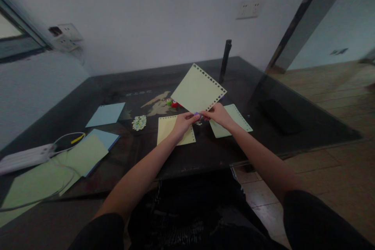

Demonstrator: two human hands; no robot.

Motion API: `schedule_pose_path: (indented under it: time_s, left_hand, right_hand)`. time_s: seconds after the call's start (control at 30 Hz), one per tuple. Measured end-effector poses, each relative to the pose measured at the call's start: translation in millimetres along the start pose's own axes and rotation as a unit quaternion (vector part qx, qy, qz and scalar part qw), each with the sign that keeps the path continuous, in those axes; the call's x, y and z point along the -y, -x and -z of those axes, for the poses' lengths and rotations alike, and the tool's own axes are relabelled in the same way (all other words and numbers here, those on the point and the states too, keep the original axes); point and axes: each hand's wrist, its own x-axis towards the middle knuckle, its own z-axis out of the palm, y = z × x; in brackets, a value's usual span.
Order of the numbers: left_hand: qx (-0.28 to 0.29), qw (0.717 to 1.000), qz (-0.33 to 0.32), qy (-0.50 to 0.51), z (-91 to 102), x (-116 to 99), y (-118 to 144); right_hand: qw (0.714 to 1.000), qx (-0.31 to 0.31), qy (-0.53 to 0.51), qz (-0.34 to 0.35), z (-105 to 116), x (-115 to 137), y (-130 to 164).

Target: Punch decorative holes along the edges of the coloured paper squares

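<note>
Above the dark table, a pale yellow-green sheet of paper (195,89) is held tilted with one corner pointing up. Heart-shaped holes run along its upper right and lower right edges. My left hand (185,120) is closed at the sheet's bottom corner, on a small purple craft punch (197,115) mostly hidden by the fingers. My right hand (217,115) pinches the sheet's lower right edge close to that corner. Below my left forearm lies a yellow sheet with punched edges (165,128). Another punched pale green sheet (234,119) lies under my right wrist.
A green punch (169,102) and a red punch (175,104) stand behind the held sheet. Paper cut-outs (139,122) are piled left of centre. Blue paper (106,114), green sheets (84,154) and a white power strip (26,158) with cable lie left. A black case (279,116) lies right.
</note>
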Motion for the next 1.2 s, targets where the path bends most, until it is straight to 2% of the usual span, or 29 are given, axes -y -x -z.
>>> schedule_pose_path:
  time_s: [0.37, 0.73, 0.97, 1.1, 1.2]
  left_hand:
    - [0.045, 0.998, 0.029, 0.026, 1.2, 1.6, -1.3]
    - [0.075, 0.995, 0.059, 0.004, 10.6, -4.1, -1.0]
    - [0.138, 0.986, 0.088, 0.012, 16.5, -20.3, 4.5]
    - [0.164, 0.982, 0.092, 0.002, 19.5, -28.1, 6.6]
    - [0.163, 0.982, 0.095, 0.007, 22.0, -28.8, 5.4]
  right_hand:
    - [0.999, -0.024, 0.024, 0.001, -0.1, -4.2, -1.5]
    - [0.999, -0.03, -0.03, -0.013, 2.3, 0.0, -2.2]
    - [0.994, -0.064, -0.089, 0.004, 5.5, 2.2, -3.2]
    - [0.995, -0.05, -0.085, 0.005, 4.0, 3.2, -2.1]
    - [0.996, -0.04, -0.075, 0.007, 1.4, 1.3, -2.2]
